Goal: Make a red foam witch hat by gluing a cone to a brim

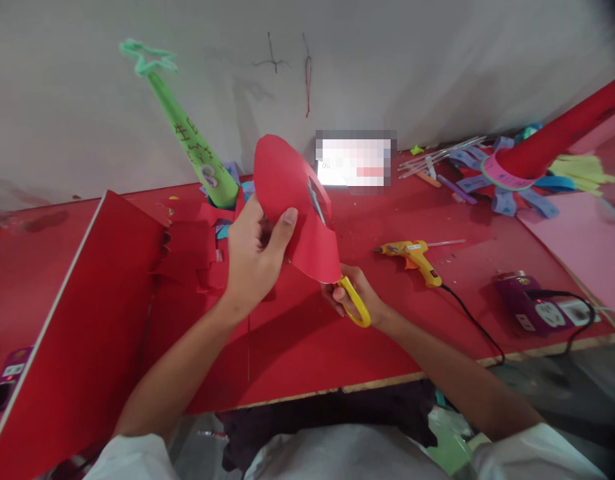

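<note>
A red board [97, 287] stood toward the left edge of the red worktop [307, 353]. Near the far edge rose a green cone [190, 137]; whether red folds around its foot formed a container was unclear. Left hand [252, 257]: thumb and fingers pinching curved red paper [282, 180] above the middle. Right hand [354, 290]: closed around yellow-handled scissors [358, 308], blades hidden; cutting seemed underway, calling for steady paper. Rightward lay 1 glue gun [411, 251].

Glaring screen [354, 162], soft shadows on wall [377, 73], dark upper-right corner.
</note>
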Tool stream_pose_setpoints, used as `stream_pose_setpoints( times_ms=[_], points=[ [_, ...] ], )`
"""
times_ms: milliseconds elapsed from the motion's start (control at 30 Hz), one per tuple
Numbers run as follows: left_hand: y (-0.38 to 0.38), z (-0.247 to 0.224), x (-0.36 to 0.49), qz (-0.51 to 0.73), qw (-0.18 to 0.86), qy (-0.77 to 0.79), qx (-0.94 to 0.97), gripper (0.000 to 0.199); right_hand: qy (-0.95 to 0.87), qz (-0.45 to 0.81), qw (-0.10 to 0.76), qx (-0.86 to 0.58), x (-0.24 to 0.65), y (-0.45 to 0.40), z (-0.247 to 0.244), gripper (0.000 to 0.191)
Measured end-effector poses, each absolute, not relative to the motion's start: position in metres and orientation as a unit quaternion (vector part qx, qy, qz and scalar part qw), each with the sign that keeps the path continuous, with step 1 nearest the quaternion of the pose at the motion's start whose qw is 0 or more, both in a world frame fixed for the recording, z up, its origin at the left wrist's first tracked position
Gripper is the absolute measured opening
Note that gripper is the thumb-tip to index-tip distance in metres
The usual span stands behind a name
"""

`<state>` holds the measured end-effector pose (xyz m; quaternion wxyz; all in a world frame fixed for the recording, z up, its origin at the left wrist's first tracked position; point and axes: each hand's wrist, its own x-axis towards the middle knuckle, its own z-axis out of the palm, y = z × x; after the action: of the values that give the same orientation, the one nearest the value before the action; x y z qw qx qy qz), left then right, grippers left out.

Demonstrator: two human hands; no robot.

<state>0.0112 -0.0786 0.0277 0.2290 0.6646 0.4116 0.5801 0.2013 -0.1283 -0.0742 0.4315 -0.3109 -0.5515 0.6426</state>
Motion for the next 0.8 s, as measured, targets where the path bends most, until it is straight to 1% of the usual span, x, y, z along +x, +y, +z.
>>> stream_pose_setpoints(
  times_ms=[133, 300, 400, 500, 600, 700, 800],
  points=[
    [-0.081, 0.031, 0.011, 0.581, 0.251, 0.405, 0.66, 0.038, -0.571, 0.631, 0.425, -0.31, 0.203, -0.127, -0.072, 0.071],
    [-0.08, 0.038, 0.005, 0.603, 0.236, 0.404, 0.646, 0.057, -0.619, 0.587, 0.408, -0.325, 0.205, -0.128, -0.076, 0.073],
    [-0.075, 0.039, 0.0, 0.611, 0.228, 0.408, 0.639, 0.06, -0.639, 0.571, 0.393, -0.333, 0.205, -0.129, -0.077, 0.076],
    [-0.071, 0.038, -0.005, 0.609, 0.227, 0.408, 0.641, 0.052, -0.648, 0.566, 0.382, -0.337, 0.204, -0.129, -0.076, 0.077],
    [-0.068, 0.036, -0.006, 0.605, 0.219, 0.397, 0.655, 0.041, -0.643, 0.561, 0.397, -0.337, 0.204, -0.129, -0.074, 0.077],
    [-0.066, 0.034, -0.006, 0.603, 0.216, 0.384, 0.665, 0.037, -0.628, 0.571, 0.413, -0.33, 0.204, -0.13, -0.073, 0.074],
    [-0.067, 0.032, -0.005, 0.607, 0.207, 0.381, 0.665, 0.036, -0.605, 0.604, 0.405, -0.324, 0.203, -0.131, -0.072, 0.072]
  ],
)
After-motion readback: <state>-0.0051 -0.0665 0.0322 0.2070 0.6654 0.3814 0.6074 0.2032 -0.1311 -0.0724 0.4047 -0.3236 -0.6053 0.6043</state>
